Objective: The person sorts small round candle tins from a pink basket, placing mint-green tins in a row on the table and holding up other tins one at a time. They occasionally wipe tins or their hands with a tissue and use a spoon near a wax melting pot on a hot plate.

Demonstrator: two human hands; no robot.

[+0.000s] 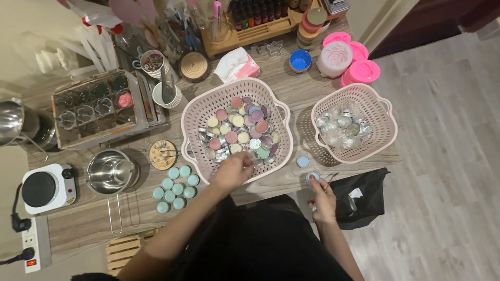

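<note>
Head view: a blue tealight (312, 177) sits at the bench (281, 182) edge, pinched by the right hand (323, 200) fingers. The left hand (233, 170) digs, fingers curled, into the basket (190, 125) of coloured tealights, seemingly sorting; whether it grips one is unclear.

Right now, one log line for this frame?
left hand: reaching into tealight basket | right hand: holding blue tealight at table edge | second basket: clear cups

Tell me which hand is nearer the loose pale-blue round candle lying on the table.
Right. The right hand sits just below that pale-blue candle; the left hand reaches into the big pink basket.
</note>
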